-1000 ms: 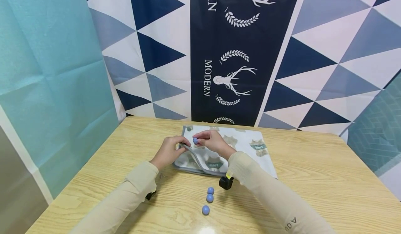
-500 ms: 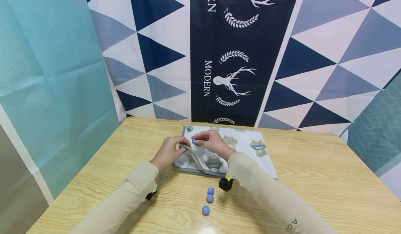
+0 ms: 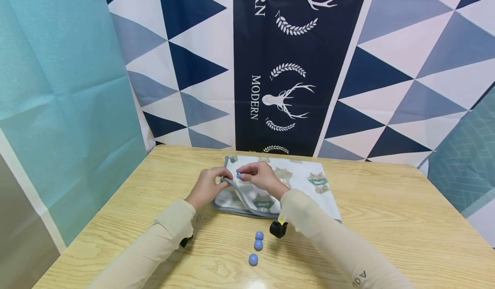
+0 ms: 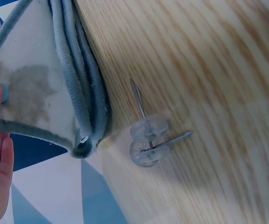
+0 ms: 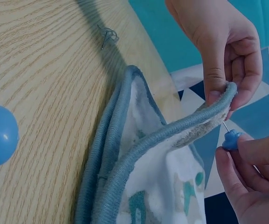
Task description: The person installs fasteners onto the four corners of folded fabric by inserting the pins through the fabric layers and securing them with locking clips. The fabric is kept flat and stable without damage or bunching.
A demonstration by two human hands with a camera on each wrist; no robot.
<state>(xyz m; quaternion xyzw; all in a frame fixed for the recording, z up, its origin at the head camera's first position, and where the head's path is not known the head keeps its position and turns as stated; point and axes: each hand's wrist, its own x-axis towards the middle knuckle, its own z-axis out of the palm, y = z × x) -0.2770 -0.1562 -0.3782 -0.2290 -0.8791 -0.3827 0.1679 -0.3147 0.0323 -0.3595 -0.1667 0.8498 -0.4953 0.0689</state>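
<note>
A folded white blanket (image 3: 303, 179) with grey-blue piping and bear prints lies at the back of the table. My left hand (image 3: 207, 189) pinches its near left corner between thumb and fingers and holds it raised. Close beside that corner, my right hand (image 3: 264, 178) pinches a pin with a blue ridged head (image 5: 231, 140). In the right wrist view, the pin's thin metal shaft points up at the underside of the piped edge (image 5: 171, 128), with its tip right at the cloth.
Three blue balls (image 3: 258, 244) lie on the wooden table (image 3: 174, 263) in front of the blanket. Two clear-headed pins (image 4: 149, 128) lie left of it, points outward. A patterned cloth backdrop (image 3: 201, 74) stands behind the table.
The blue pin head has turned slightly in my right fingers and shifted a little left towards the corner. My left hand has barely moved and keeps its pinch on the blanket.
</note>
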